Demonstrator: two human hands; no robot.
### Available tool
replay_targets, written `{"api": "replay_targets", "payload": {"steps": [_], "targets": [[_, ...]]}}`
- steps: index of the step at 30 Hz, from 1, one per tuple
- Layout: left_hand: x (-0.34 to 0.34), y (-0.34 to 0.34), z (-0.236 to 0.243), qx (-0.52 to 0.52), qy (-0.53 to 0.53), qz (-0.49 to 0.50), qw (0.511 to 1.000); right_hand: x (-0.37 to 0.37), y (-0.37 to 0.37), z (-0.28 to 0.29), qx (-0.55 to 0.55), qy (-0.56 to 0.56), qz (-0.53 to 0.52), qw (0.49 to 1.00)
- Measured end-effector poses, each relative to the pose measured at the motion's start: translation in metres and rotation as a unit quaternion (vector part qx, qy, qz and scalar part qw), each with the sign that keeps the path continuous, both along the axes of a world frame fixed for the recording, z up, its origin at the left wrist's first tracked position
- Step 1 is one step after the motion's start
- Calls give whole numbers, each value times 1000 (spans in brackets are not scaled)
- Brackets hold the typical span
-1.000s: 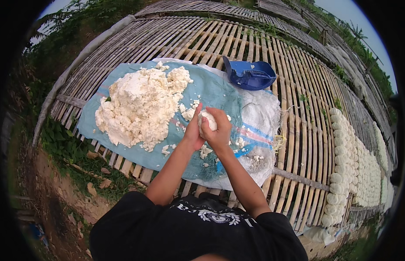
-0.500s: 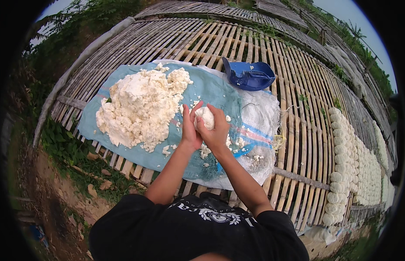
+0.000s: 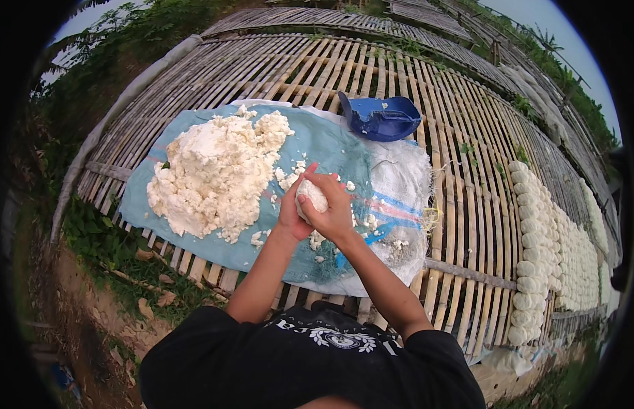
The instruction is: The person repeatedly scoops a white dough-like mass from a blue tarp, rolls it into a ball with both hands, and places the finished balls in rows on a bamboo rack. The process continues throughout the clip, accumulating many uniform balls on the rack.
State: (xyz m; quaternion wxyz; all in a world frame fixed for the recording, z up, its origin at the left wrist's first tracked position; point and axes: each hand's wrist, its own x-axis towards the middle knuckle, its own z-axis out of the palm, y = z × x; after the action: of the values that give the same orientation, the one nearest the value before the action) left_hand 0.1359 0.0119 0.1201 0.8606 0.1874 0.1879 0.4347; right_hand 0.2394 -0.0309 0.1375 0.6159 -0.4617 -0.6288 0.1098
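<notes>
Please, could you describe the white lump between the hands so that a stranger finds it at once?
On the slatted platform lies a teal sheet bearing a crumbly white heap. Right of the heap, the left hand and right hand cup the lump between them. Unlike the loose crumbs nearby, it is compact and rounded.

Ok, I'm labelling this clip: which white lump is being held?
The compact, rounded lump between the left hand and right hand; the crumbly heap lies on the teal sheet, the pale rounds far right.
</notes>
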Motion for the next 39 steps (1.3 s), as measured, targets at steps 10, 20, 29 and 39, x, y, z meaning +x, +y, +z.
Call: {"api": "replay_targets", "payload": {"steps": [10, 20, 29, 39], "targets": [[1, -12, -12, -11, -36, -23, 999, 7, -8, -6, -12, 1, -8, 1000], [19, -15, -6, -3, -89, -25, 996, 38, -28, -5, 139, -115, -104, 978], [52, -57, 28, 40, 26, 50, 998, 39, -52, 7, 110, -7, -106, 988], [140, -117, 12, 123, 85, -41, 988, 112, -146, -3, 14, 127, -219, 967]]}}
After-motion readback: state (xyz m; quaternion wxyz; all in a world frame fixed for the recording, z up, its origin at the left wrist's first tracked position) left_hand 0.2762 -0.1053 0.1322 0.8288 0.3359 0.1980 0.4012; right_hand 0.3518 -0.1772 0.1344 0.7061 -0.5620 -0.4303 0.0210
